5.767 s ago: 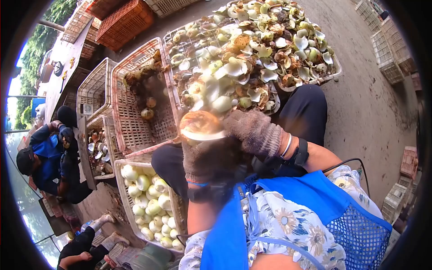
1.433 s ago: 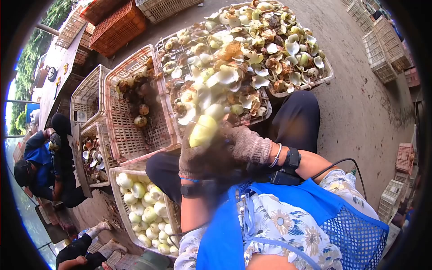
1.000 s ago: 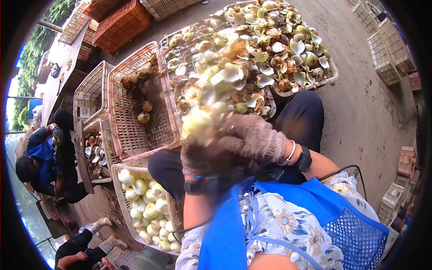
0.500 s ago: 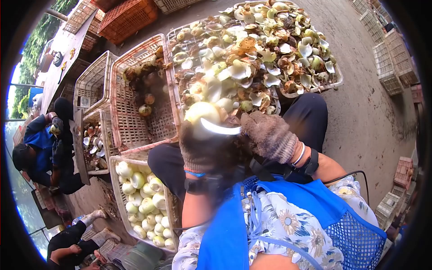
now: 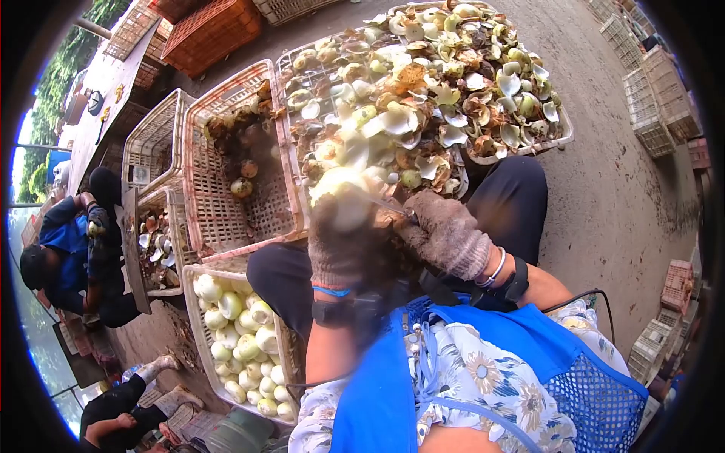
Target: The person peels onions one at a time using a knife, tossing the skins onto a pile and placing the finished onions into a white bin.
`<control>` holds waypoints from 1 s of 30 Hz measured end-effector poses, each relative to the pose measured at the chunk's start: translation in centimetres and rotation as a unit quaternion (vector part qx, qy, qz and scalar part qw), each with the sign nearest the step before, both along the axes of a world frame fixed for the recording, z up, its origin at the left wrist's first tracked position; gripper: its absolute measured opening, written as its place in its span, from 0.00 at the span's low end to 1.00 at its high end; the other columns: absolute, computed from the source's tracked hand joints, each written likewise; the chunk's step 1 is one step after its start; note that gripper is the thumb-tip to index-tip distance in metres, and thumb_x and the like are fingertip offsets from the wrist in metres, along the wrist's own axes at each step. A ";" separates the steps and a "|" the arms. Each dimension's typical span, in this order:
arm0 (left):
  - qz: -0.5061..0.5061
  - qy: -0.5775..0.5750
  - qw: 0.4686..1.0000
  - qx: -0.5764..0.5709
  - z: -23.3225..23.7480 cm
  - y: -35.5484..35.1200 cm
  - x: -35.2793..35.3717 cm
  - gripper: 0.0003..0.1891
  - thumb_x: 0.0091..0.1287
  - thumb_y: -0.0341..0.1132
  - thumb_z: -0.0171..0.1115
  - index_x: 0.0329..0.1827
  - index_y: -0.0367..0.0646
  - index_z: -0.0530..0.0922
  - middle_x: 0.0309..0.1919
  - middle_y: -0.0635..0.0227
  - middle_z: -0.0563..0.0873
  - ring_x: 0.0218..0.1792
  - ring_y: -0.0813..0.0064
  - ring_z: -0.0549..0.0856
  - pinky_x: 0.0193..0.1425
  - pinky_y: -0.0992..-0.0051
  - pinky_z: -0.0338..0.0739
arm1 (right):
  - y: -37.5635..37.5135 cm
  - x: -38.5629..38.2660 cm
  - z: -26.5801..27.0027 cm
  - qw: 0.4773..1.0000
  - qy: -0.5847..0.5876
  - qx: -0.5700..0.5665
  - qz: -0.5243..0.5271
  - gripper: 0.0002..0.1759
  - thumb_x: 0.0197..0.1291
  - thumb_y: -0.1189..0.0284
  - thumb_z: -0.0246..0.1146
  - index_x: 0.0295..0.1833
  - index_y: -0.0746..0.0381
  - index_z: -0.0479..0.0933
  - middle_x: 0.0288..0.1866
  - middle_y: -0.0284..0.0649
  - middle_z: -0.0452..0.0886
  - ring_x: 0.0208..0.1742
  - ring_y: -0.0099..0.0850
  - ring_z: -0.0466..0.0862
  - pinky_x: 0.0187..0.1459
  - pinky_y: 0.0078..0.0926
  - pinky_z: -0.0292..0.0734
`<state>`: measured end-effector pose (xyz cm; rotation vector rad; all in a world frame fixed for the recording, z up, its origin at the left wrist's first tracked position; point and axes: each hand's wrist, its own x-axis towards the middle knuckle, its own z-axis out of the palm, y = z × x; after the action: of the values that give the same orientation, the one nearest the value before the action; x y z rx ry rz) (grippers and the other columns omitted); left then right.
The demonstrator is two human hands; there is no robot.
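My left hand [image 5: 343,245], in a dark worn glove, grips a pale round peeled fruit [image 5: 337,186] held up in front of my chest. My right hand [image 5: 445,232], in a brown knit glove, holds a thin knife [image 5: 383,204] whose blade lies against the fruit's right side. Both hands are close together above my lap, over the near edge of the crate of peelings [image 5: 521,143].
A pink crate [image 5: 219,219] at left holds a few brown unpeeled fruits. A crate of peeled white fruits [image 5: 242,340] sits beside my left knee. Another person in blue [image 5: 64,257] works at far left. Stacked crates [image 5: 649,83] line the right edge.
The fruit has been turned in my left hand and more brown skin is gone; it now looks pale all round. The knife has shifted from across the fruit to its right side.
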<state>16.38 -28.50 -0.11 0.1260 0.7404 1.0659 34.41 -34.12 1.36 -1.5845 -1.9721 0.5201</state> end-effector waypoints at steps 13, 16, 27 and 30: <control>-0.093 0.052 0.985 0.136 2.4 -1.2 0.4 0.31 0.59 0.36 0.68 0.65 0.37 0.67 0.55 0.53 0.78 0.55 0.53 0.80 0.57 0.51 0.80 | 7.2 5.0 -3.0 0.992 0.024 0.048 -0.118 0.12 0.49 0.67 0.72 0.35 0.63 0.81 0.30 0.45 0.79 0.31 0.42 0.80 0.36 0.36 0.77; -0.082 0.100 0.975 0.180 1.4 -0.4 0.1 0.31 0.58 0.35 0.67 0.65 0.37 0.67 0.55 0.53 0.78 0.55 0.55 0.80 0.57 0.52 0.80 | 8.6 4.4 -0.6 0.993 0.037 -0.027 -0.108 0.12 0.49 0.64 0.71 0.33 0.62 0.81 0.29 0.46 0.79 0.31 0.44 0.80 0.34 0.38 0.76; -0.076 0.036 0.994 0.071 -0.3 -1.1 -1.3 0.35 0.57 0.49 0.66 0.66 0.40 0.68 0.57 0.55 0.77 0.56 0.52 0.78 0.60 0.49 0.76 | 8.6 1.3 -0.4 0.930 0.264 -0.253 -0.043 0.25 0.54 0.49 0.68 0.42 0.62 0.81 0.30 0.47 0.83 0.36 0.43 0.83 0.41 0.38 0.77; -0.057 -0.019 0.994 0.092 -1.1 -1.1 -1.2 0.39 0.55 0.59 0.64 0.65 0.43 0.69 0.57 0.56 0.77 0.56 0.49 0.78 0.62 0.47 0.73 | 8.2 1.1 -2.6 0.965 0.236 -0.104 0.042 0.21 0.54 0.54 0.69 0.43 0.61 0.82 0.36 0.45 0.83 0.40 0.41 0.83 0.45 0.36 0.77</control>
<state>15.22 -29.56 -1.20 0.3013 0.5930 1.0223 35.47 -25.91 -1.28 -1.3376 -1.6633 1.0624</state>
